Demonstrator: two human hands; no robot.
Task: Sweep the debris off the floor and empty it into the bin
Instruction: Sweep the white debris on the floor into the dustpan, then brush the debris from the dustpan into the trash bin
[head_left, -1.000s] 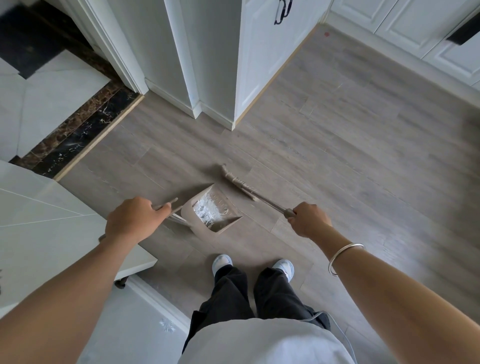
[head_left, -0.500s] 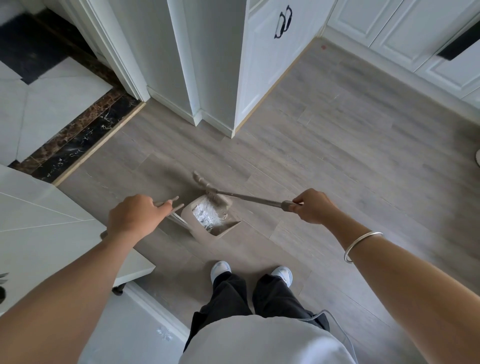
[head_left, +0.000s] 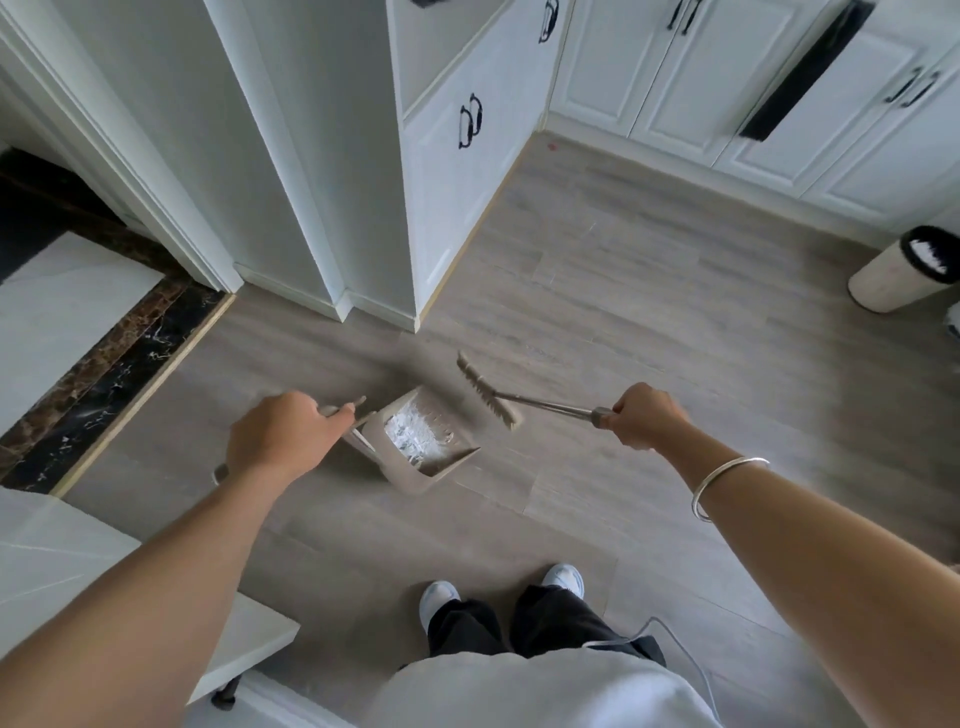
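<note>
My left hand (head_left: 280, 436) grips the handle of a beige dustpan (head_left: 415, 478) that sits in front of my feet on the grey wood floor. White crumpled debris (head_left: 413, 434) lies inside the pan. My right hand (head_left: 649, 415) grips the metal handle of a broom, whose brush head (head_left: 488, 389) hangs just right of the pan's mouth, apart from it. A white bin (head_left: 904, 273) with a black liner stands at the far right, with white scraps visible inside.
White cabinets (head_left: 467, 171) with black handles line the back, and a white door frame (head_left: 171, 218) stands at the left. A dark marble threshold (head_left: 104, 364) borders the tile floor. A white table edge (head_left: 249, 649) is at my lower left. My feet (head_left: 498, 587) are below the pan.
The brush head has lifted out of the pan's mouth and swung to the right. My view has tilted up and the bin has come into sight. The dustpan stays in my left hand.
</note>
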